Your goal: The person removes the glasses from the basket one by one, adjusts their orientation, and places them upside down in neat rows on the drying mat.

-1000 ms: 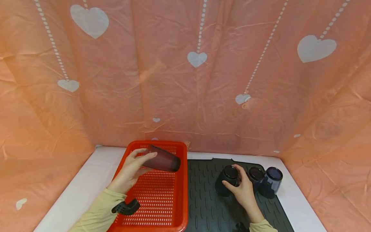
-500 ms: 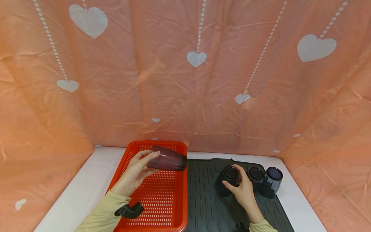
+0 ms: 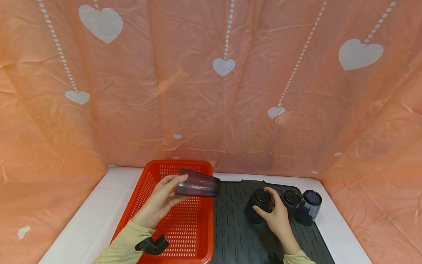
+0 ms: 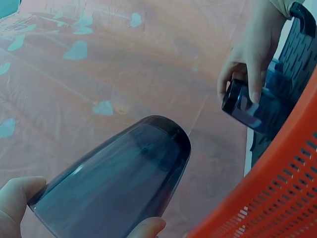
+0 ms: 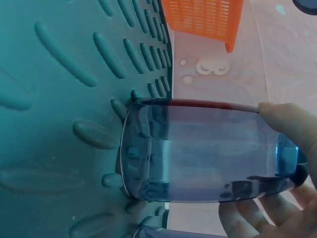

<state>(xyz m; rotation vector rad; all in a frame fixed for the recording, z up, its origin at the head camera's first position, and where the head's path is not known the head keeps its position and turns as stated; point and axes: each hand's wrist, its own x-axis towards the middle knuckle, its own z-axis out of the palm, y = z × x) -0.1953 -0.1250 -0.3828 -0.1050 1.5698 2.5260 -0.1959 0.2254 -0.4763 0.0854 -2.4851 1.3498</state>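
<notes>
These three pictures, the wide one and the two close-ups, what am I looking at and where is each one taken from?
No machine here: a person works with two bare hands. The wide picture comes from a camera on the person's head, looking down at a white table. The two close-ups come from cameras on each wrist. On the table sit a red basket and a dark ridged mat. The left hand holds a dark tumbler tipped on its side, above the basket's right edge. The right hand grips a blue cup standing upside down on the mat, with two more cups beside it. A peach cloth with white hearts hangs behind.
</notes>
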